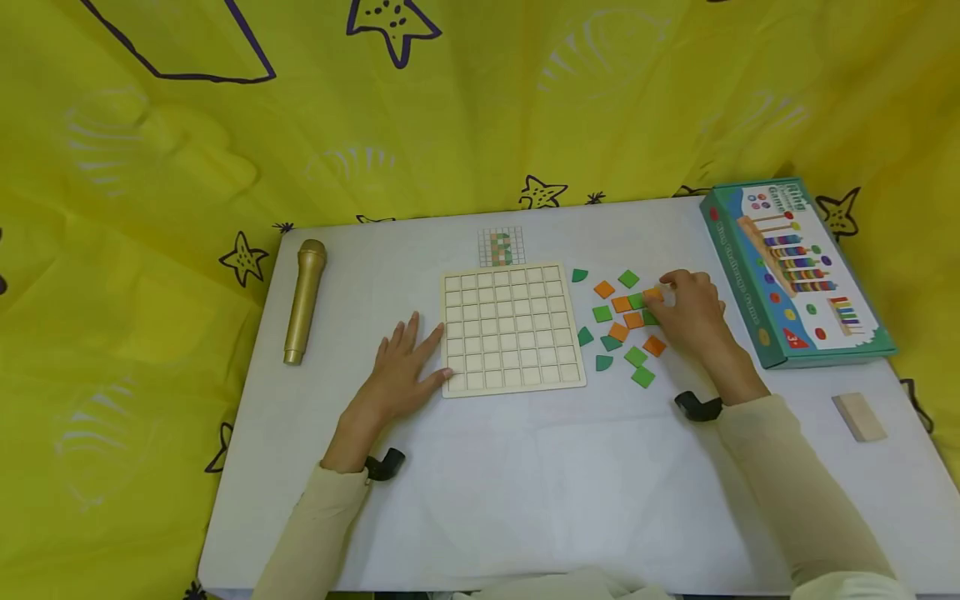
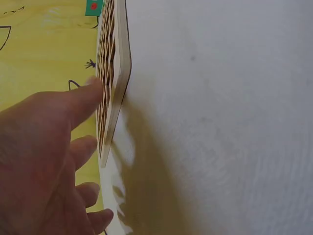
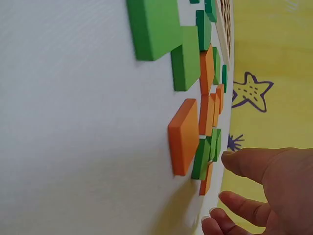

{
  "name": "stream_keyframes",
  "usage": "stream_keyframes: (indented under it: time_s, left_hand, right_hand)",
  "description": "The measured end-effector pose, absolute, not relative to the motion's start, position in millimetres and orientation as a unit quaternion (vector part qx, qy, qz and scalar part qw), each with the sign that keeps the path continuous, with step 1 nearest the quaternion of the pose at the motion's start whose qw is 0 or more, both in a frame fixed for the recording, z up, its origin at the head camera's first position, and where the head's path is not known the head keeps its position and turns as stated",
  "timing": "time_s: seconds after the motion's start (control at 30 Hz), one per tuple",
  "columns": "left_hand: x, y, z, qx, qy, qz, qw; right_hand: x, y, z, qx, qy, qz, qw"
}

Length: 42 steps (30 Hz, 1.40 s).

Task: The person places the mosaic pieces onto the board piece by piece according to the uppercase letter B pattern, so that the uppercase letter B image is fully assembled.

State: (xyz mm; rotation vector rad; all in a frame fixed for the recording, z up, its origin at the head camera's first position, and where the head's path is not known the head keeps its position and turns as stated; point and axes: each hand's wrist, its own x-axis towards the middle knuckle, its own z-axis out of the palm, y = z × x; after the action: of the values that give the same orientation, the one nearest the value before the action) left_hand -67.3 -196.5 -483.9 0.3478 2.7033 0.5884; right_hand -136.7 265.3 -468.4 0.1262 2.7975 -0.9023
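A pale wooden grid board (image 1: pixel 514 329) lies flat with bare square cells. My left hand (image 1: pixel 397 371) is spread at its left side, the thumb (image 2: pixel 88 98) at the board's edge. Orange and green wooden tiles lie scattered to the right of the board, some square, some quarter-round or angular. Over the far right of these tiles is my right hand (image 1: pixel 690 312), its thumb and forefinger near an orange tile (image 1: pixel 653 294). In the right wrist view the thumb (image 3: pixel 244 161) and fingers are apart, with another orange tile (image 3: pixel 184 137) closer to the camera.
A printed pattern card (image 1: pixel 502 247) lies behind the board. At the left is a gold microphone (image 1: pixel 305 302). On the right are a boxed ring game (image 1: pixel 798 275) and a small wooden block (image 1: pixel 859 417). A yellow patterned cloth (image 1: pixel 480 108) hangs behind the white table (image 1: pixel 525 492).
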Motion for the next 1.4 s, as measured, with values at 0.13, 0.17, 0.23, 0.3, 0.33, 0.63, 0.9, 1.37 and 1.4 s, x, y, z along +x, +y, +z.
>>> stream_keyframes:
  time_s: [0.13, 0.17, 0.23, 0.3, 0.33, 0.63, 0.9, 1.37, 1.4]
  left_hand:
    - [-67, -197, -484, 0.129, 0.954, 0.204, 0.18]
    - [-67, -197, -484, 0.131, 0.953, 0.205, 0.18]
    - [-67, -197, -483, 0.133, 0.952, 0.206, 0.184]
    - [-67, -196, -483, 0.135, 0.951, 0.206, 0.186]
    - [-67, -196, -483, 0.135, 0.951, 0.206, 0.187]
    - [-69, -194, -481, 0.132, 0.953, 0.191, 0.193]
    - [-70, -195, -480, 0.129, 0.952, 0.196, 0.198]
    - [-67, -194, -480, 0.128, 0.951, 0.213, 0.184]
    - [-67, -194, -480, 0.128, 0.951, 0.212, 0.184]
  right_hand:
    - [-136, 272, -476, 0.052, 0.946, -0.302, 0.103]
    - [-136, 273, -477, 0.054, 0.946, -0.303, 0.104]
    - [-137, 275, -479, 0.055, 0.945, -0.305, 0.107]
    - [-137, 277, -480, 0.054, 0.944, -0.306, 0.11]
    - [-138, 278, -480, 0.053, 0.944, -0.306, 0.111]
    - [-142, 281, -481, 0.039, 0.939, -0.32, 0.118]
    - [-145, 283, -487, 0.014, 0.932, -0.345, 0.108]
    - [-160, 274, -478, -0.019, 0.933, -0.338, 0.121]
    - [-161, 272, -476, -0.022, 0.932, -0.342, 0.12]
